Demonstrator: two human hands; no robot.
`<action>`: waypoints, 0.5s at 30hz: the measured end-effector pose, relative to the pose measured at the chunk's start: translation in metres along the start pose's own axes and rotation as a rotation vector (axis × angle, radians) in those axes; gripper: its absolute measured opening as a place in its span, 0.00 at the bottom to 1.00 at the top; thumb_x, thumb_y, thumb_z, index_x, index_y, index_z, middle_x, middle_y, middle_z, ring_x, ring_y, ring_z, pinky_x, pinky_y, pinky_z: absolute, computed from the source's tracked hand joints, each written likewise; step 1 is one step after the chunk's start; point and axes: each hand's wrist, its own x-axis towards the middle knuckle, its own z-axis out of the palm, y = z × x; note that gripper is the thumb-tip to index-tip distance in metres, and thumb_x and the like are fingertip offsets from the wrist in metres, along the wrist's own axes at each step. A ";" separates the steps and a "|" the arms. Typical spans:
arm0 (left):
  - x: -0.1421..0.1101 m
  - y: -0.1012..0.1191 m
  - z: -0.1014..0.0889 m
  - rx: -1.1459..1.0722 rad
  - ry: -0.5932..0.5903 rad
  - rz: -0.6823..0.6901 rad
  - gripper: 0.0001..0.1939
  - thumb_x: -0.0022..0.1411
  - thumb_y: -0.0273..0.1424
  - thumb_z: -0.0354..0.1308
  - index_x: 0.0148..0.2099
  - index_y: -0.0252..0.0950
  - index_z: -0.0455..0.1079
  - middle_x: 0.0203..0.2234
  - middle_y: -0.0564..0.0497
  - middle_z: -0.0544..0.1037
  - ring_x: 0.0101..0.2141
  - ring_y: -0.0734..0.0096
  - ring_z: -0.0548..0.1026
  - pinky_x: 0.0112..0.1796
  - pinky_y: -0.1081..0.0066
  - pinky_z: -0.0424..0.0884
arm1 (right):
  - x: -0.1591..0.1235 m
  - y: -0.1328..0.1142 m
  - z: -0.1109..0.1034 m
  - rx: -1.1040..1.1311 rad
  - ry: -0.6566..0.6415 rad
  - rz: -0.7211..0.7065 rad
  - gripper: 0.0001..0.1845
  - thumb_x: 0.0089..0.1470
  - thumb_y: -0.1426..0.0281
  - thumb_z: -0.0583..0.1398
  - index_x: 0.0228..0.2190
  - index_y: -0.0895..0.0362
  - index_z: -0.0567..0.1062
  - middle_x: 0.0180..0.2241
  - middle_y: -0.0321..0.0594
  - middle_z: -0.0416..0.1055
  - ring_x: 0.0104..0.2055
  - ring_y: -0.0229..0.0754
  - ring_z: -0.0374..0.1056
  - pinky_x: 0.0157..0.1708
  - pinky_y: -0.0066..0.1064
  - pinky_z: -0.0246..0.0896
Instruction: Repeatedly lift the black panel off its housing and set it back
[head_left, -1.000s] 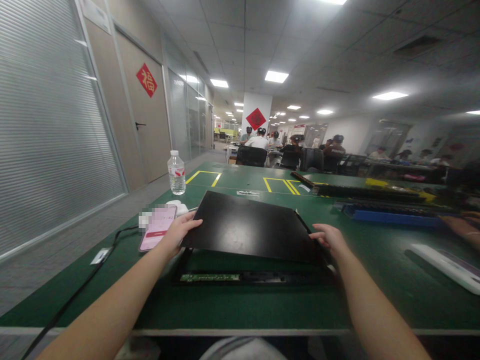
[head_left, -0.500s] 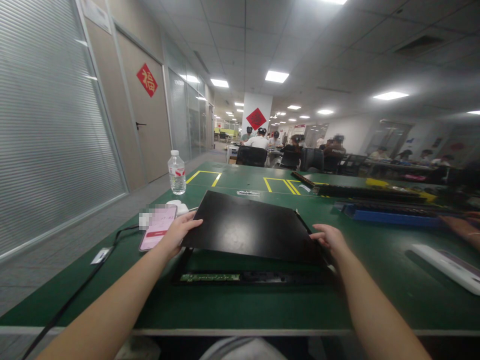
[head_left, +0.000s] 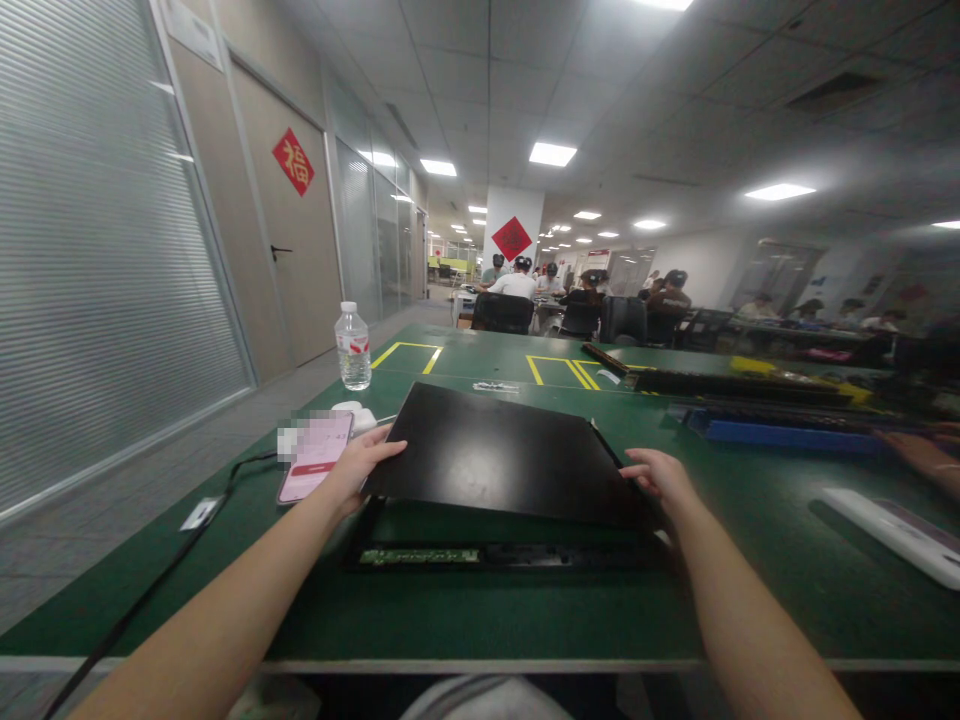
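A flat black panel (head_left: 495, 450) is tilted up at its near edge over a black frame (head_left: 502, 556) that lies on the green table (head_left: 480, 620). A green circuit strip (head_left: 420, 555) shows along the frame's near rail. My left hand (head_left: 358, 465) grips the panel's left edge, thumb on top. My right hand (head_left: 660, 478) grips the panel's right near corner with curled fingers.
A phone with a pink screen (head_left: 315, 455) lies left of the panel, with a black cable (head_left: 157, 580) trailing off the table. A water bottle (head_left: 353, 347) stands further back. Black and blue trays (head_left: 772, 425) lie at right, beside a white device (head_left: 892, 530). Another person's hand (head_left: 926, 450) is at far right. People sit beyond.
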 end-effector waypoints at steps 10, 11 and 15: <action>-0.002 0.001 0.001 0.021 0.005 0.012 0.31 0.47 0.21 0.67 0.56 0.32 0.72 0.33 0.45 0.85 0.30 0.61 0.83 0.31 0.71 0.78 | -0.002 0.001 0.001 -0.011 0.002 -0.009 0.10 0.47 0.68 0.61 0.34 0.60 0.73 0.20 0.48 0.76 0.14 0.32 0.51 0.12 0.23 0.41; -0.002 0.001 0.001 0.023 0.004 0.014 0.30 0.47 0.21 0.67 0.55 0.32 0.72 0.33 0.45 0.85 0.31 0.61 0.83 0.31 0.71 0.78 | -0.002 0.001 0.001 -0.016 0.003 -0.007 0.10 0.47 0.69 0.61 0.34 0.60 0.73 0.20 0.48 0.76 0.14 0.32 0.51 0.12 0.23 0.41; -0.002 0.001 0.002 0.030 0.014 0.023 0.28 0.47 0.20 0.67 0.53 0.33 0.73 0.34 0.46 0.85 0.31 0.61 0.83 0.32 0.71 0.79 | -0.003 0.000 0.001 -0.020 0.015 -0.002 0.11 0.47 0.69 0.61 0.35 0.60 0.74 0.20 0.48 0.76 0.14 0.32 0.51 0.12 0.23 0.41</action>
